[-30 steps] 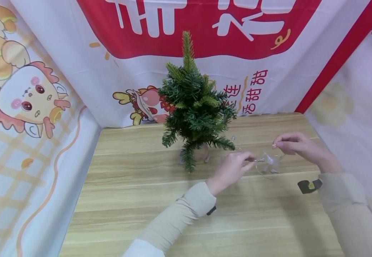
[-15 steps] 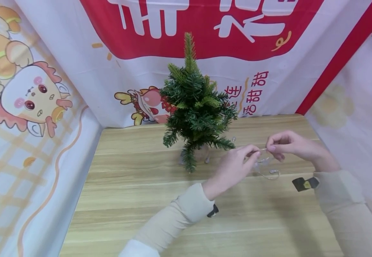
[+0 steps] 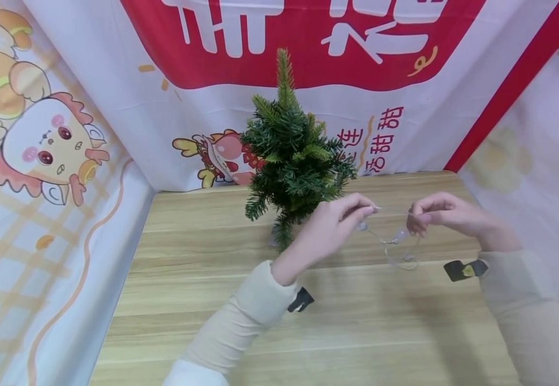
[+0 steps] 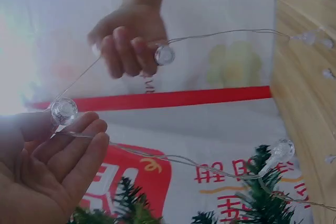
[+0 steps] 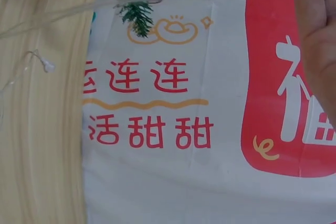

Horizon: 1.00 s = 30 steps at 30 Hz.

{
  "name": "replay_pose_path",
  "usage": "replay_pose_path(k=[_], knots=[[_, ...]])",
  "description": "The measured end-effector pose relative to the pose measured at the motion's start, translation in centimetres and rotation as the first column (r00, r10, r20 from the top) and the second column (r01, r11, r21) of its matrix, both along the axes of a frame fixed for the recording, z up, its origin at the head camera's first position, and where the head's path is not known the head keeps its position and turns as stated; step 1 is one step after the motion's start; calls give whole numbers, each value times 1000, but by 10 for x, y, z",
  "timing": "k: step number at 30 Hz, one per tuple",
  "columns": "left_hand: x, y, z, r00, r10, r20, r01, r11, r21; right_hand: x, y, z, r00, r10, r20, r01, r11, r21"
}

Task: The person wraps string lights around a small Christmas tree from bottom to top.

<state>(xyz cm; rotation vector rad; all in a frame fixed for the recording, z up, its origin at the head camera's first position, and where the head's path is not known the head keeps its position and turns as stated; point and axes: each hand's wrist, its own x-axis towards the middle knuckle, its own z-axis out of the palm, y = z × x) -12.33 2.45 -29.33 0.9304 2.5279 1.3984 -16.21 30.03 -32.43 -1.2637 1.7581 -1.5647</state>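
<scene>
A thin clear wire of string lights runs between my hands, with clear round bulbs along it. In the head view my left hand pinches the wire in front of the tree's right side. The left wrist view shows one bulb by that hand's thumb and fingers. My right hand stands to the right and pinches the wire; another bulb hangs against its curled fingers. Between and below the hands, a loop of wire with a bulb droops toward the table. The left forearm and hand hide the tree's base.
A small green artificial Christmas tree stands on the wood-grain table, near its back edge. Printed cloth walls rise at the back and both sides. In the left wrist view, more bulbs lie over the table.
My left hand has moved left and away from me, toward the tree, drawing a stretch of wire out. My right hand came close to it, then shifted back right. The tree stays put.
</scene>
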Motion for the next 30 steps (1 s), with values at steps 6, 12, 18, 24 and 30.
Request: replay_pose_path(k=[6, 12, 18, 24, 30], knots=[[1, -19, 15, 999, -2, 51, 5, 999, -50, 1, 1, 6, 997, -73, -6, 73, 995, 73], [-3, -36, 21, 983, -2, 181, -8, 999, 54, -5, 4, 4, 999, -23, 35, 25, 998, -59], [-9, -56, 24, 980, -49, 192, 48, 999, 9, -2, 4, 11, 989, -137, 55, 140, 989, -47], [-13, -73, 30, 980, -106, 166, 110, 994, -14, -5, 8, 22, 982, -162, 92, 172, 979, -108], [-13, -86, 35, 989, -104, 110, 104, 995, 9, -6, 5, 42, 959, -277, 55, 280, 959, -39]])
